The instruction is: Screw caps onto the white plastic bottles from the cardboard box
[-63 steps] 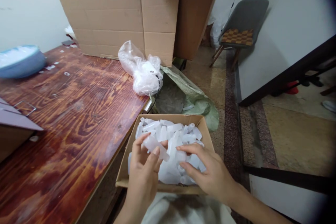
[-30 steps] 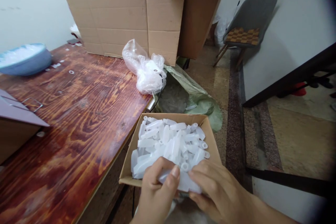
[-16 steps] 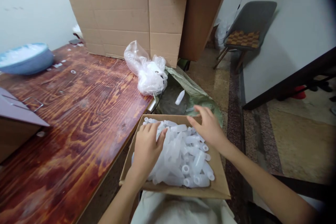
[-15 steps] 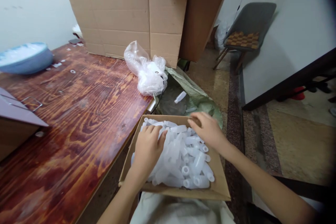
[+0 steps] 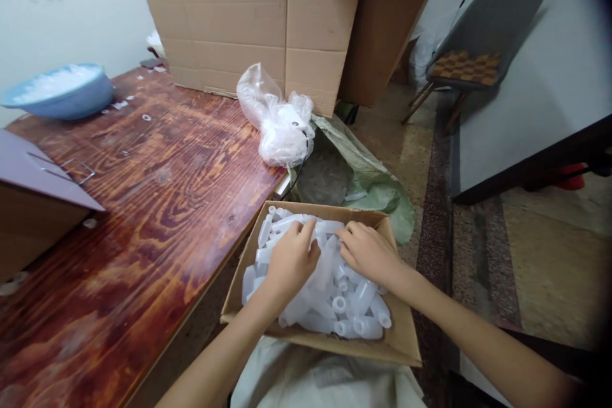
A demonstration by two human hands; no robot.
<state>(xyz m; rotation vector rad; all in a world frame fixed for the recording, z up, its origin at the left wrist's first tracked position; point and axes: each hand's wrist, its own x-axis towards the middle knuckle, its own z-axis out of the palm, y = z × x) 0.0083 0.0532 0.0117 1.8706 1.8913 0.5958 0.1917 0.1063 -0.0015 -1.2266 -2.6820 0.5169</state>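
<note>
A cardboard box (image 5: 406, 338) full of small translucent white plastic bottles (image 5: 368, 328) rests in front of me, above pale cloth. My left hand (image 5: 294, 258) is over the left-middle of the pile, fingers bent down with the thumb apart; no bottle shows in its grasp. Over the pile's right side is my right hand (image 5: 366, 252), its fingers apart and curved, fingertips at the bottles near the far side. What lies directly under both palms is hidden.
A wooden table (image 5: 191, 166) stands left, with a blue basin (image 5: 67, 99), a lilac-topped box (image 5: 38, 172) and a clear plastic bag (image 5: 282, 134). Beyond my box lies an opened green sack (image 5: 382, 185). A large cardboard box (image 5: 229, 25) stands behind; a grey chair (image 5: 502, 32) is right.
My right hand has come left from the box's far right rim onto the bottles. My left hand shifted slightly right. The bottle above the green sack no longer shows there.
</note>
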